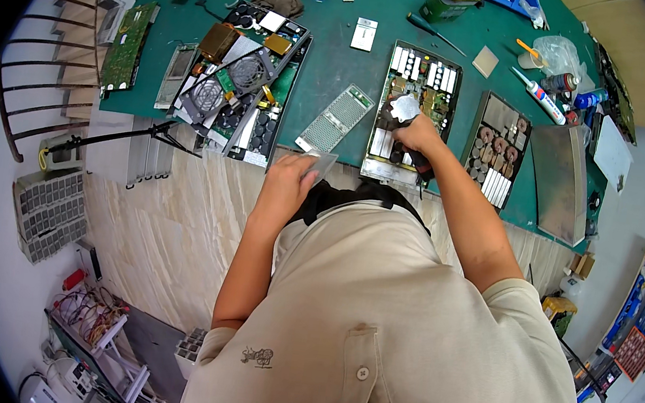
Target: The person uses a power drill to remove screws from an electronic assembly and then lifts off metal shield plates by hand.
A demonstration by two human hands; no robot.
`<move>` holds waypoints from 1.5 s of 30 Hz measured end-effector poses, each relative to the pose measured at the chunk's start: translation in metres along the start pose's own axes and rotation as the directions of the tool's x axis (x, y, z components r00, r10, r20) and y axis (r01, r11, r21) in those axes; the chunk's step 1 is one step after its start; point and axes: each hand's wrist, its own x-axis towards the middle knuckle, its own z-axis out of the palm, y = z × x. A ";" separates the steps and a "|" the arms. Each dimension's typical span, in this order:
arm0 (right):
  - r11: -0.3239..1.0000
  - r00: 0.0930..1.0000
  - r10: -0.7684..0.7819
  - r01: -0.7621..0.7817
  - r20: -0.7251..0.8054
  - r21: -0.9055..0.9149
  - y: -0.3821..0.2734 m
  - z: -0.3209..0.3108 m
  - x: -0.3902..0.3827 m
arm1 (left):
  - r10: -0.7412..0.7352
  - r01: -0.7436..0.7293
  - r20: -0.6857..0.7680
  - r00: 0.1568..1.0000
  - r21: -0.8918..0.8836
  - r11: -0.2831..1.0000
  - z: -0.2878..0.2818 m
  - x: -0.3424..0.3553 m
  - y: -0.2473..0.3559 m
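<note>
I see the right hand (421, 135) wrapped round a tool (405, 110) directly over the circuit box (440, 103), its length running away, left hand (288, 182) pinching a clear sheet (322, 166).

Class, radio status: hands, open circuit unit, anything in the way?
Left hand holds thin sheet. Right hand grips dark tool over open circuit unit. Tool partly hides it; perforated panel lies left.
</note>
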 end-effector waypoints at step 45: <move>0.677 0.889 -0.369 0.058 0.270 0.734 0.017 -0.085 -0.175 | 0.189 -0.177 0.167 0.968 -0.083 0.981 0.025 0.057 0.032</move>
